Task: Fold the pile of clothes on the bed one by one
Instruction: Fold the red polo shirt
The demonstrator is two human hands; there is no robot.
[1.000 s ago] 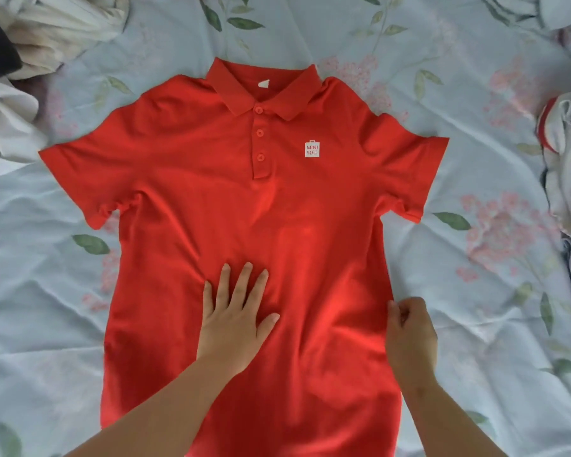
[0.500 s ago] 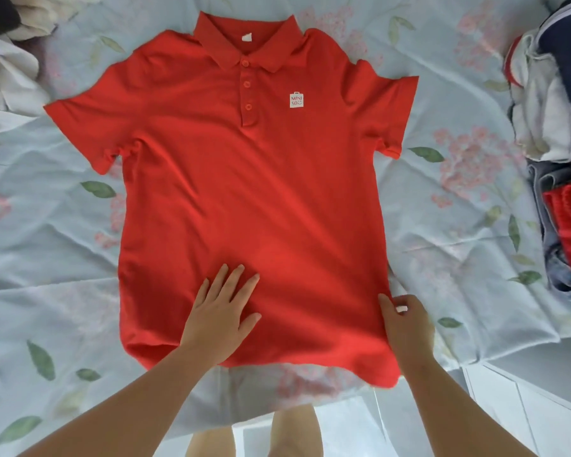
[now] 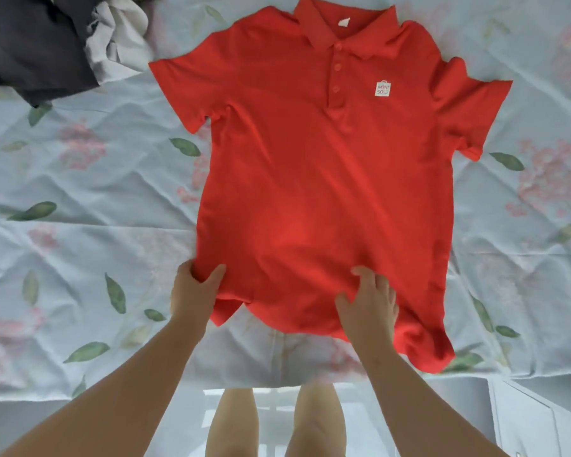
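A red polo shirt point(image 3: 327, 179) lies face up and spread out on the floral bed sheet point(image 3: 80, 225), collar far from me, hem near the bed's front edge. My left hand point(image 3: 195, 291) grips the shirt's lower left side edge, thumb on top and fabric bunched in it. My right hand point(image 3: 368, 301) rests on the shirt just above the middle of the hem, fingers spread on the cloth. The lower right corner of the hem hangs toward the bed edge.
A heap of dark clothes point(image 3: 37, 44) and crumpled white cloth point(image 3: 119, 37) lies at the far left. The bed's front edge runs along the bottom, with my legs point(image 3: 277, 423) below it and a white cabinet point(image 3: 541, 420) at the lower right.
My left hand left the shirt's middle and took hold of its lower left edge. My right hand let go of the right side and moved onto the cloth near the hem's middle.
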